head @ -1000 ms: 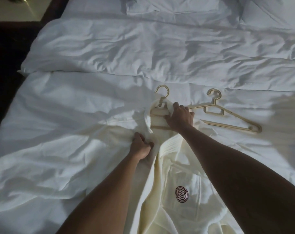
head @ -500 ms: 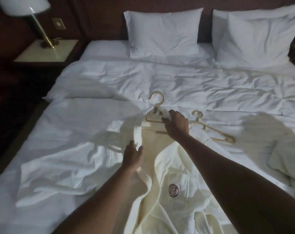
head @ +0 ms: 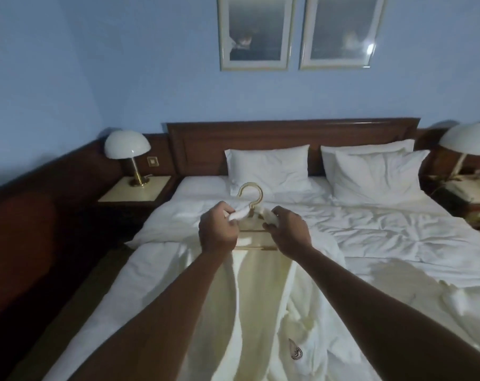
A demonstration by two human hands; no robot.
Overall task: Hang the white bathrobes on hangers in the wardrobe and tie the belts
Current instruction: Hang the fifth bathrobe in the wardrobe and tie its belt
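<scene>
Above the middle of the bed [head: 398, 243], both hands hold up a bathrobe [head: 260, 298] on a gold hanger [head: 250, 198]. Left hand [head: 218, 232] and right hand [head: 288, 232] each pinch the collar beside the hook, fingers curled on cloth. Open duvet lies on either side; lamps [head: 127, 149] flank the headboard.

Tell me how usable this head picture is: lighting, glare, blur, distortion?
Head view: dim and blue-tinted; the bathrobe is lit brighter than the bed; a glare spot sits on the right framed picture; wide-angle bending at the edges; left hand, right hand and hanger slightly soft but readable.
</scene>
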